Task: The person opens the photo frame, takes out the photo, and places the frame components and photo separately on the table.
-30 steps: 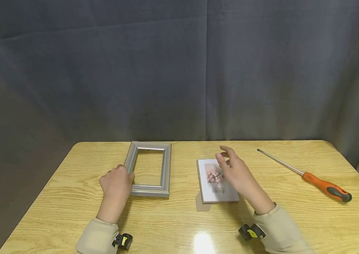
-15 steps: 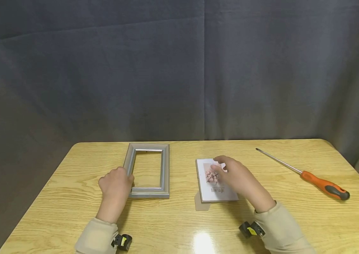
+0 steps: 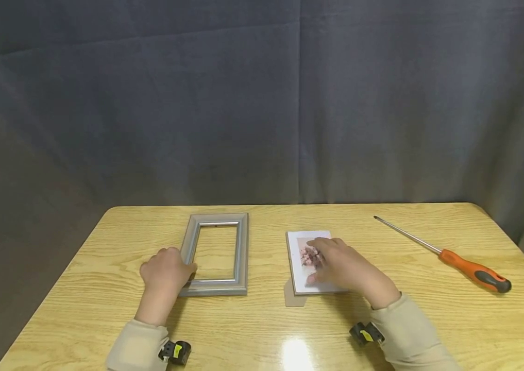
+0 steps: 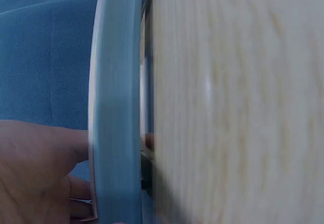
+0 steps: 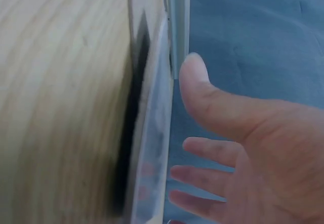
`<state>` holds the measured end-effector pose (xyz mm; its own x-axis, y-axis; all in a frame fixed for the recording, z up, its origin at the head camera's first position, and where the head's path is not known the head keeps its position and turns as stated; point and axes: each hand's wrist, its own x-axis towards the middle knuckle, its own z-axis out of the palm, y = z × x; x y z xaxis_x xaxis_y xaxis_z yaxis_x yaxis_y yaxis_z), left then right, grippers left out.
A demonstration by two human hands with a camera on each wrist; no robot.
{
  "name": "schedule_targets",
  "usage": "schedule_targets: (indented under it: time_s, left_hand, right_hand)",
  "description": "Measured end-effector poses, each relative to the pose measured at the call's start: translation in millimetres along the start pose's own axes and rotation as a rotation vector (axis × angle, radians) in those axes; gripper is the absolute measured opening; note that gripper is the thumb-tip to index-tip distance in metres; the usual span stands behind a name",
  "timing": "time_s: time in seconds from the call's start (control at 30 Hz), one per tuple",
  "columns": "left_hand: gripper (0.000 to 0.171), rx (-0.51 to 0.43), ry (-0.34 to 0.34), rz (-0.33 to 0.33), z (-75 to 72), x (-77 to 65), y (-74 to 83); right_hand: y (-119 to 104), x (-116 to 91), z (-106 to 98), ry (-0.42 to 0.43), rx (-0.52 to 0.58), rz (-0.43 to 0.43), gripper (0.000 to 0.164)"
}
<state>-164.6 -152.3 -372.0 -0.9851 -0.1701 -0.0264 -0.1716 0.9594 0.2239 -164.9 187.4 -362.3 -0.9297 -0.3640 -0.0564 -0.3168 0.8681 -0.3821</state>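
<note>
A silver-grey picture frame (image 3: 241, 252) with nothing in its opening lies on the left of the table. My left hand (image 3: 165, 270) grips its near left side, thumb reaching over the rail; the left wrist view shows the frame's side edge (image 4: 118, 102) close up. To the right lies a flat panel (image 3: 302, 285) bearing a white sheet with a pink flower print, and a tan tab (image 3: 295, 300) pokes out beneath its near left corner. Over it hovers my right hand (image 3: 342, 265), fingers and thumb spread. The right wrist view shows a gap between thumb and panel.
On the right lies a screwdriver (image 3: 468, 268) with an orange and black handle, its tip pointing to the back left. A dark grey curtain (image 3: 224, 103) hangs behind the wooden table (image 3: 238, 330).
The right hand has come down and closer over the panel. My left hand has drawn the frame slightly towards me. The panel and screwdriver stay where they were.
</note>
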Motion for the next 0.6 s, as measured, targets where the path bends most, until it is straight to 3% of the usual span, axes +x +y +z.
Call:
schedule_targets:
  time_s: [0.13,0.23,0.4,0.6]
  left_hand:
    - [0.041,-0.020,-0.052,-0.010,1.2,1.7,0.0]
    - [0.047,-0.019,-0.038,0.006,-0.1,0.1,0.9]
    - [0.054,-0.075,0.107,0.068,-12.3,-8.7,14.1]
    - [0.038,-0.176,0.264,0.204,-17.8,-19.7,50.7]
  right_hand:
    - [2,-1,1,-0.047,-0.025,-0.023,0.081]
    - [4,-1,2,-0.059,-0.039,-0.009,0.082]
    - [6,-2,0,-0.079,-0.041,0.023,0.086]
    - [10,-3,-6,-0.076,-0.062,0.056,0.088]
